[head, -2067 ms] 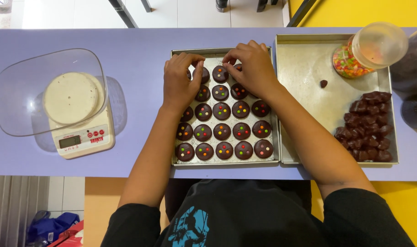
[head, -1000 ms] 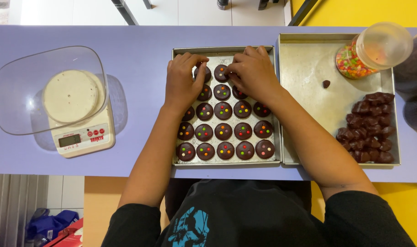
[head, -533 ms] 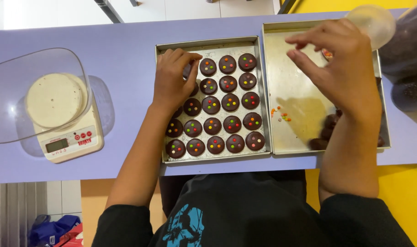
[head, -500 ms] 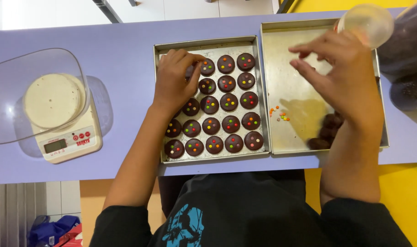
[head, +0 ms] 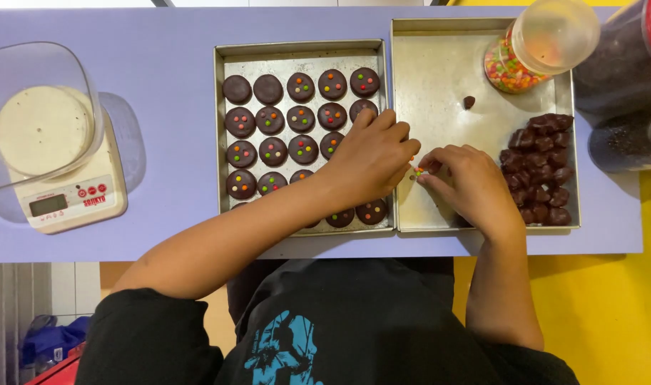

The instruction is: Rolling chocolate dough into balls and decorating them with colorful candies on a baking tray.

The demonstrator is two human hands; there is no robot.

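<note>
Table: I see a lilac table [head: 161,43] running across the view, its near edge just above my lap.
Room: yellow floor on my right, pale tiles and grey slats at lower left, with some blue and red stuff down there that I cannot make out.
Trays: two square metal ones, touching side by side; left tray [head: 218,128], right tray [head: 439,78].
Discs: round dark chocolate discs [head: 272,151] in rows in the left tray. I count about twenty in view (my arm hides some). Two at the top left are plain; the rest that I can see carry coloured dots.
Heap: a pile of dark chocolate pieces [head: 543,167] against the right wall of the right tray, too clumped for me to count. One stray piece [head: 469,102] lies apart on bare metal.
Jar: one clear jar of coloured sprinkles [head: 514,60], tilted, in the right tray's far corner.
Containers: two dark ones [head: 621,64] at the table's right end.
Scale: one white scale [head: 61,199] at the left, a clear bowl [head: 33,114] on it.
Left hand [head: 372,160]: lies over both trays' shared wall, fingers curled; grip closed, on what I cannot tell.
Right hand [head: 468,182]: in the right tray, fingertips pinched together on a few sprinkles [head: 417,171], just beside my left fingers.
</note>
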